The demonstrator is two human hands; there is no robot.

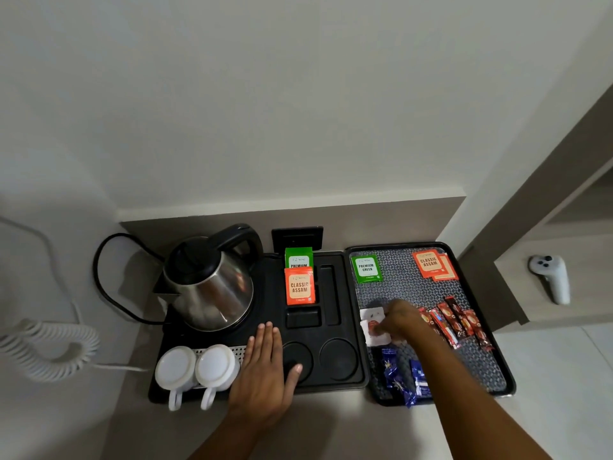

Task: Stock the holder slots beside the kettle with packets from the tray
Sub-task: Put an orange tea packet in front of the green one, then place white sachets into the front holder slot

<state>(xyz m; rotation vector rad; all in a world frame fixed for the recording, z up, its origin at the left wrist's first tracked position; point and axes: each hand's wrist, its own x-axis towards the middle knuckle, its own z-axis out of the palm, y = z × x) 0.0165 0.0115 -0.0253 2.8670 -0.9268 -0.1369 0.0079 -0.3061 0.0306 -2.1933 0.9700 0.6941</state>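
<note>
Left hand (265, 370) lies spread flat on the holder (338, 327); right hand (399, 322) pinches white packets (371, 318) at the tray's (481, 327) nine o'clock.

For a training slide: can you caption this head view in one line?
Right hand reaches white packets on the tray; left hand rests flat on the holder beside the kettle.

A pale worktop (126, 423) is seen across the bottom of the frame. A black holder (308, 383) is set on it in the middle, and a black tray (510, 383) lies just beside it to the right. A black cord (99, 277) is looped on the worktop at the left. A white coiled cord (49, 353) is laid at the far left.
</note>
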